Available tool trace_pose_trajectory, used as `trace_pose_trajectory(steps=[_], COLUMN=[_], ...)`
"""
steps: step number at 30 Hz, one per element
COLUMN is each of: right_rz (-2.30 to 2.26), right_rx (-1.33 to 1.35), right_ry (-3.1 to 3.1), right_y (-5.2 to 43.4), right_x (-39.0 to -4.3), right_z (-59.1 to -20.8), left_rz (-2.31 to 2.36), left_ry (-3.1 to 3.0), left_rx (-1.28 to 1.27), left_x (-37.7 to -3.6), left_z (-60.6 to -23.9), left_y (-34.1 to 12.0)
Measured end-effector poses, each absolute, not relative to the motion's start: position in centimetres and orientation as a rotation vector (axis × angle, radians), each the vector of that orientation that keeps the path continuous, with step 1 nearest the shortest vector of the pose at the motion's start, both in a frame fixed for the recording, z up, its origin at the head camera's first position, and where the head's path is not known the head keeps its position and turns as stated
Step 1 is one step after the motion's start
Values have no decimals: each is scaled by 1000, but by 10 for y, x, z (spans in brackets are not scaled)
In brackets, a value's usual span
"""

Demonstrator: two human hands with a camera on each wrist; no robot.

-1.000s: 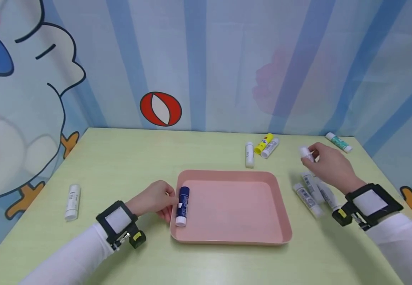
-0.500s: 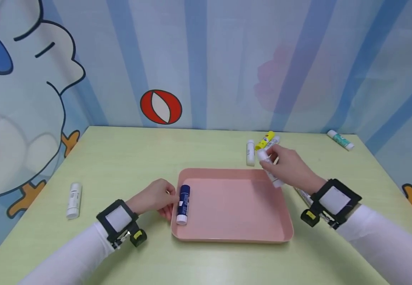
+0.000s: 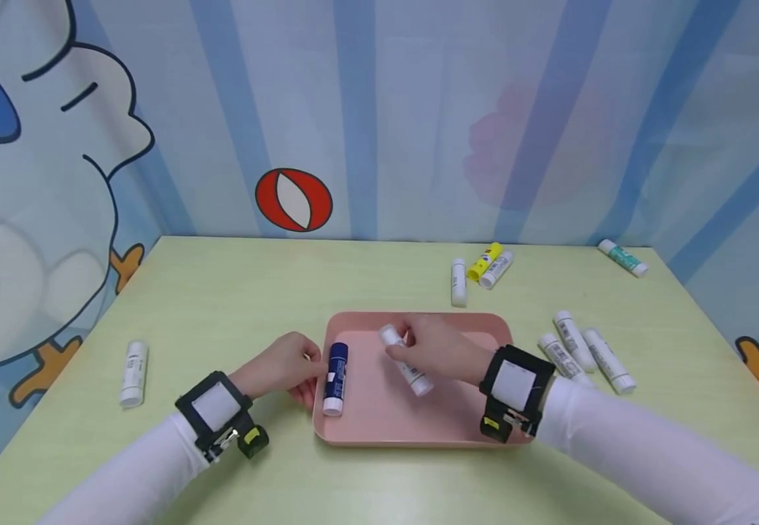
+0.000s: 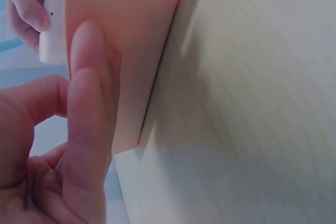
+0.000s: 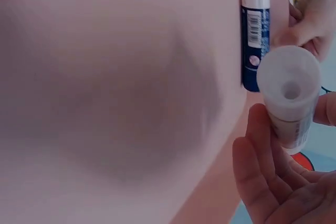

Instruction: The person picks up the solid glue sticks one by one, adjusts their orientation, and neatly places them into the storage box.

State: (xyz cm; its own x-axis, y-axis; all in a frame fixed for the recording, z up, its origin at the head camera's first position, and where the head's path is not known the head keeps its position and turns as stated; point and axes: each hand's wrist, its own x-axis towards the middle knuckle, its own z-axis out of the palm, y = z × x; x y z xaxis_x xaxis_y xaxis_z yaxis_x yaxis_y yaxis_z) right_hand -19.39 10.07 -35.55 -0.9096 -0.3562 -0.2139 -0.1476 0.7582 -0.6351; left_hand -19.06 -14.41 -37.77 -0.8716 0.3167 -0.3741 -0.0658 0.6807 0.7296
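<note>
My right hand (image 3: 441, 351) has moved from the far right corner of the flat pink plastic tray (image 3: 379, 430) to above its middle, gripping a white glue stick (image 3: 405, 361). The stick's long axis is nearly parallel to the blue glue stick (image 3: 336, 379), which my left hand (image 3: 283, 368) touches at the tray's left wall.

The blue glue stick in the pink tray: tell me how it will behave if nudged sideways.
The blue glue stick is a smooth cylinder lying on its side, so it would probably roll. The left hand and the tray wall flank it, likely checking leftward travel. It looks stiff and light.
</note>
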Motion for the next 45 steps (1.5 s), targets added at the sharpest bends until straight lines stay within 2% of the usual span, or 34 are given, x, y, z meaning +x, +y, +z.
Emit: trace_pose_trajectory(steps=[12,19,35,45], right_rz=[-931,-872,-771,-867], right_rx=[-402,-370,-296,-234], right_ry=[2513,2473,2464,2374], right_y=[73,59,43,42], right_x=[-207,-208,-211,-213], right_z=[-373,-366,-375,-377], left_rz=[1061,1054,1069,1078], left_ry=[2423,2415,2403,2399], left_rx=[174,173,181,174], left_x=[-192,-192,-194,-193], left_z=[-378,-379,-381,-382], left_y=[-143,-143,-144,-144])
